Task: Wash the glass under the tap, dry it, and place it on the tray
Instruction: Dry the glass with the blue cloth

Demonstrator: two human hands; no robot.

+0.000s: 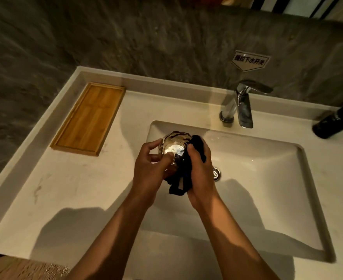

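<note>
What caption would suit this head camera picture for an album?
Over the sink, the left hand holds a glass while the right hand rubs it with a dark cloth.

The glass (173,146) was held between the hands, left hand (149,170) and right hand (200,170), over the sink (267,168). The tray (89,118) lay left of them, the tap (241,106) behind and right.

Bathroom: white vanity basin (267,168), chrome tap (241,104) at 1 o'clock, grey stone wall (126,37), drain-switch sign (249,60).
</note>
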